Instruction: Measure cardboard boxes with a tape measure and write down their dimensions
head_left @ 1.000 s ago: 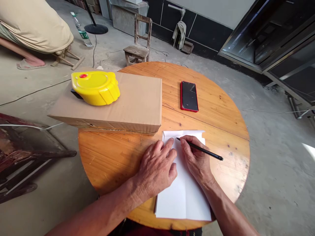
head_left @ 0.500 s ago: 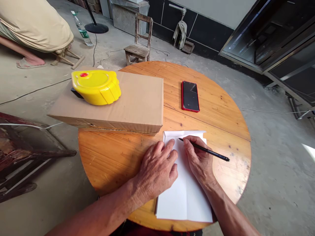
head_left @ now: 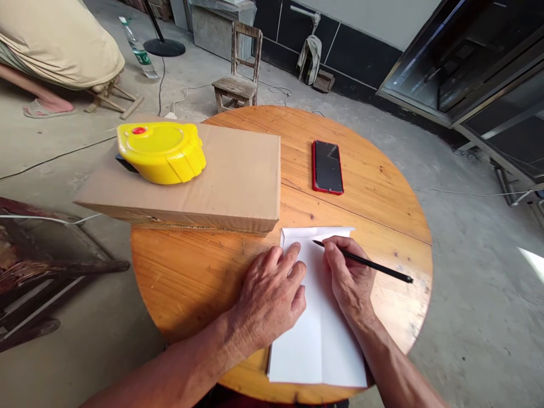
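Note:
White folded paper [head_left: 317, 354] lies on the round wooden table [head_left: 191, 272], its top edge bent up. My left hand [head_left: 274, 292] rests over the paper's left edge, palm down with fingers loosely spread and holding nothing. Between the fingers of my right hand [head_left: 352, 277] is a slim black pen [head_left: 374, 264], its tip pointing left near the top of the paper. Whether the tip touches the sheet I cannot tell. Any writing is too faint to make out.
A cardboard box [head_left: 238, 175] carries a yellow tape measure [head_left: 164, 156] at the table's left. Behind the paper lies a red-cased phone [head_left: 327, 167]. Beyond stand a small wooden chair [head_left: 236, 85] and a water bottle [head_left: 142, 54]. A seated person's leg [head_left: 38, 90] shows at upper left.
My right hand has shifted slightly right with the pen, whose tip has moved a little right along the paper's top. My left hand stays in place on the paper.

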A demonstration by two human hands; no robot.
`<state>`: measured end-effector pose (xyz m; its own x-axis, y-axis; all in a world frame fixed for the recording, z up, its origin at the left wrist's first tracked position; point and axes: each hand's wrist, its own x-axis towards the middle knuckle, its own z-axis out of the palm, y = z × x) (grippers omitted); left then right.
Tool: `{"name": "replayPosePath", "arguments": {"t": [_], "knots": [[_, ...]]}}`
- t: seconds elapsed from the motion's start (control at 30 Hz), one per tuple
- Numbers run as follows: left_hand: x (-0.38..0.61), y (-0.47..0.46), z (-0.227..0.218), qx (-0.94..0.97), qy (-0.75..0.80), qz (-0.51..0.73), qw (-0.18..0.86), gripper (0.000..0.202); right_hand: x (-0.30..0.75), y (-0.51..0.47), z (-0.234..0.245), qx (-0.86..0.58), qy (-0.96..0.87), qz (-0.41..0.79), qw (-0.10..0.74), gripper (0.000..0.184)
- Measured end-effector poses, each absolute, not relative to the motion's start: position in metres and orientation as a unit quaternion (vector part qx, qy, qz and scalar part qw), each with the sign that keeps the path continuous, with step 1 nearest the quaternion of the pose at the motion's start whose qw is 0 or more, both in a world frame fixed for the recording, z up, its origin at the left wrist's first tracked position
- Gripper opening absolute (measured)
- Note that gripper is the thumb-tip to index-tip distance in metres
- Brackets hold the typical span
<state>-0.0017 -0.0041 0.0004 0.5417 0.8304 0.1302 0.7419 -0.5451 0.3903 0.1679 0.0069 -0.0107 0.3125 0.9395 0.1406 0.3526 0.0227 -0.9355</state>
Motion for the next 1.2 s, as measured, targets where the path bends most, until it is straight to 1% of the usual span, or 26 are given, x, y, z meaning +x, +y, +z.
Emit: {"name": "replayPosePath", "arguments": {"t": [0.17, 0.27, 0.37, 0.53, 0.63, 0.9, 1.2], "knots": [[-0.0023, -0.0034, -0.0001, 0.866, 0.451, 0.157, 0.147, 0.015, 0.1698, 0.0055, -0.0077, -0.626, -0.472, 0.284, 0.551, 0.017], [-0.002, -0.0034, 0.0001, 0.867, 0.45, 0.154, 0.149, 0.014, 0.1691, 0.0049, -0.0063, -0.618, -0.463, 0.294, 0.564, 0.017], [-0.0014, -0.0036, 0.0002, 0.866, 0.454, 0.149, 0.147, 0.015, 0.1681, 0.0044, -0.0062, -0.619, -0.485, 0.3, 0.54, 0.014], [-0.0014, -0.0053, -0.0011, 0.865, 0.458, 0.154, 0.139, 0.032, 0.1668, 0.0072, -0.0091, -0.634, -0.542, 0.291, 0.468, 0.014], [-0.0017, -0.0059, -0.002, 0.865, 0.458, 0.156, 0.137, 0.034, 0.1663, 0.0093, -0.0102, -0.638, -0.552, 0.295, 0.448, 0.016], [-0.0011, -0.0074, -0.0045, 0.861, 0.457, 0.171, 0.143, 0.036, 0.1661, 0.0088, -0.0104, -0.636, -0.574, 0.277, 0.436, 0.013], [0.0003, -0.0087, -0.0093, 0.866, 0.44, 0.2, 0.125, 0.033, 0.1649, 0.0106, -0.0115, -0.626, -0.581, 0.281, 0.438, 0.012]]}}
